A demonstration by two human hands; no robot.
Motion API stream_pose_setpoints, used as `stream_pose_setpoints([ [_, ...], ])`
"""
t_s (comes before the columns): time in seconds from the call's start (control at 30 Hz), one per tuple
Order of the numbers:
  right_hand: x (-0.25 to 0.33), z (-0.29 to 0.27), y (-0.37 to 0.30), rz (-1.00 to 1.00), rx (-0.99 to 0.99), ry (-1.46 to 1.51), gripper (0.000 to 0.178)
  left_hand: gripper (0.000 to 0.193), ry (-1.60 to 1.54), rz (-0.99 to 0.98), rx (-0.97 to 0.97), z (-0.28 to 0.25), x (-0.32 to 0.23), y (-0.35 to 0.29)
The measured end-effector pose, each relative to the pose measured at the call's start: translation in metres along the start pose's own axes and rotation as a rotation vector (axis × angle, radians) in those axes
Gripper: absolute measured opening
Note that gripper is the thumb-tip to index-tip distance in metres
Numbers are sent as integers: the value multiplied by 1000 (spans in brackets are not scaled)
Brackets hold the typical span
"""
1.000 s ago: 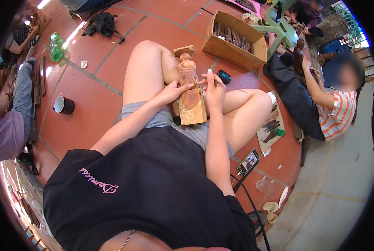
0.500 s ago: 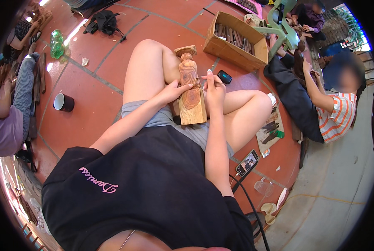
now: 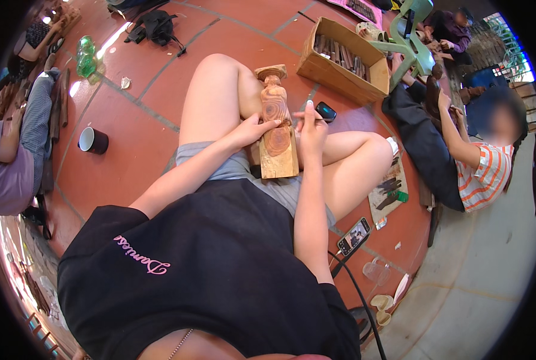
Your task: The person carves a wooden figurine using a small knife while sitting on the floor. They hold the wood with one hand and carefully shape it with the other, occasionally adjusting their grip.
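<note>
A carved wooden figure [image 3: 278, 153] with a flared top and a square block base lies in my lap, between my bare legs. Its swirling grain shows light and reddish brown. My left hand [image 3: 253, 131] grips its left side, with the thumb across the front at the middle. Just right of the carving, my right hand [image 3: 311, 128] is closed in a pinch around a thin stick-like tool [image 3: 296, 114], whose tip points toward the wood. The tool's exact kind is too small to make out.
A cardboard box [image 3: 313, 60] of slim tools stands beyond my right knee, near a green plastic chair [image 3: 403, 48]. A dark mug [image 3: 94, 141] and green bottle [image 3: 86, 57] are on the left tiles. A phone [image 3: 354, 236] lies right. Other people sit on both sides.
My right hand has shifted slightly right and nearer to me, a little farther from the carving. The left hand keeps its hold. The whole view has moved slightly.
</note>
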State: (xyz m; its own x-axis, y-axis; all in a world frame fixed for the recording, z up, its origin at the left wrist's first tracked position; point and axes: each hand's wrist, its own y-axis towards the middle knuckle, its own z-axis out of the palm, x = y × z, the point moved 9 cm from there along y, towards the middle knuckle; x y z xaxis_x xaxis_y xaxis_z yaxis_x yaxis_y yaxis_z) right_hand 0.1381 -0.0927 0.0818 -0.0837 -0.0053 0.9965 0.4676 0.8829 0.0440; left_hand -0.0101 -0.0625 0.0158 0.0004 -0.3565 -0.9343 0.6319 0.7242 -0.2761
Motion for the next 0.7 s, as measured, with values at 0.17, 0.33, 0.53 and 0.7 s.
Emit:
stream_pose_setpoints([
  [0.17, 1, -1, 2, -98, -80, 36, 52, 49, 20, 4, -33, -4, 5, 3],
  [0.33, -2, -5, 3, -1, -61, -10, 56, 48, 42, 5, -20, -4, 6, 4],
  [0.53, -1, -7, 1, 23, -35, -70, 55, 47, 3, 26, -8, -2, 2, 2],
  [0.7, 3, -4, -1, 70, -11, -81, 53, 49, 27, 17, -17, -3, 3, 3],
])
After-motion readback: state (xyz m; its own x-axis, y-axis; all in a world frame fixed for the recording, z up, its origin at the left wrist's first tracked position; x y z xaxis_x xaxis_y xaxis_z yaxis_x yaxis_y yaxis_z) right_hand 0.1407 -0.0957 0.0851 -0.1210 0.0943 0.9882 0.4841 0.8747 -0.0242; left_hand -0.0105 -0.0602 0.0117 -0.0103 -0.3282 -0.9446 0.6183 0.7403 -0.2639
